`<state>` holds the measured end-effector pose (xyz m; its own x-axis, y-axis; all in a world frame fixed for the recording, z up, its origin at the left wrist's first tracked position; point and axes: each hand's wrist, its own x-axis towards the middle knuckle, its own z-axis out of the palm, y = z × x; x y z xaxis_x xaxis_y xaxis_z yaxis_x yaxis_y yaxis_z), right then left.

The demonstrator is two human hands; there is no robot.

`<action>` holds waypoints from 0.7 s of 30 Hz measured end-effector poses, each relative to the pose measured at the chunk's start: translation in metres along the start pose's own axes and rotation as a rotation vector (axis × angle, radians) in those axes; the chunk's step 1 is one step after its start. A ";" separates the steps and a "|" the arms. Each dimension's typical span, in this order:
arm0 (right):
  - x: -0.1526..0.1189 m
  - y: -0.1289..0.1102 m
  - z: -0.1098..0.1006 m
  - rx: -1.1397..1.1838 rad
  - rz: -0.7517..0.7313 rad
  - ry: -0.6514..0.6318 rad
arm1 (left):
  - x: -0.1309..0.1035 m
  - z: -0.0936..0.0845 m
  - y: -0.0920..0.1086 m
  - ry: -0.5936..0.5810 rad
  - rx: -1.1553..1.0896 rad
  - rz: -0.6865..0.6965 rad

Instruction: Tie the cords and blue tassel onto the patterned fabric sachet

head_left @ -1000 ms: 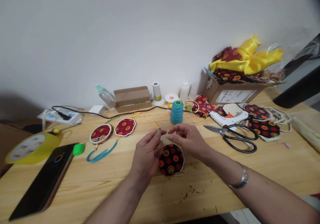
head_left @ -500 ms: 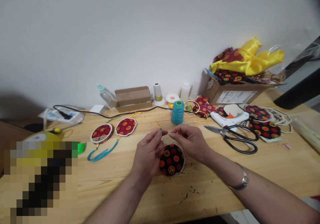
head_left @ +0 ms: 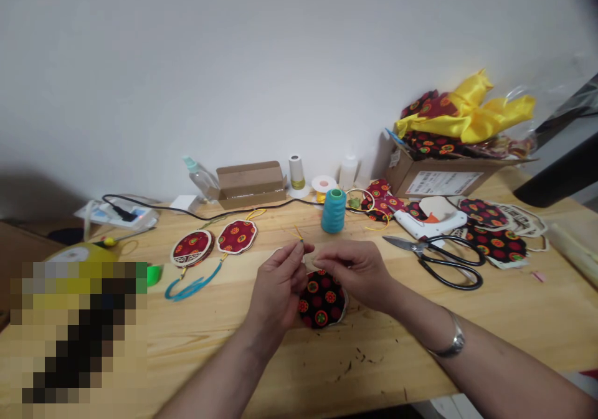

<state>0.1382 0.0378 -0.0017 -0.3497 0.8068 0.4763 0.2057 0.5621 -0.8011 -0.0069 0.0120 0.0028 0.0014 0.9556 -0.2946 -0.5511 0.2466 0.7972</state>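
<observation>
Thumb and forefinger of my left hand [head_left: 280, 288] pinch a thin yellow cord [head_left: 298, 232], whose ends stick up above the fingertips; a small dark blue-green bit shows at its base. Close on its right, my right hand [head_left: 357, 273] is closed in a pinch; whatever lies between those fingertips is too fine to make out. Beneath both hands lies a black patterned fabric piece [head_left: 322, 301] with a pale scalloped edge, partly covered by my left hand. A cone of teal thread [head_left: 333, 212] stands upright just beyond the hands.
Black-handled scissors [head_left: 432, 254] lie to the right, beside a white glue gun [head_left: 434, 226] and fabric pieces. Two red pendants [head_left: 237, 237] with teal tassels lie left. A cardboard box [head_left: 443, 176] of cloth stands back right. A black cable [head_left: 224, 210] crosses the back.
My right hand has dipped slightly, its fingertips now lower beside the left hand. The left hand keeps its pinch on the cord. The whole view has shifted a little.
</observation>
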 end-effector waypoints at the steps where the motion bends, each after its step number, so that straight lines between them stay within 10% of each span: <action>1: 0.000 0.001 0.000 -0.020 -0.035 -0.035 | 0.000 0.000 0.000 0.005 -0.006 -0.002; 21: -0.004 0.001 -0.001 -0.470 -0.267 -0.222 | 0.000 0.001 0.001 0.005 0.001 -0.002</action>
<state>0.1409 0.0349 -0.0039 -0.6183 0.5967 0.5116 0.4495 0.8024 -0.3926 -0.0064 0.0122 0.0038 -0.0013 0.9544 -0.2987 -0.5505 0.2486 0.7970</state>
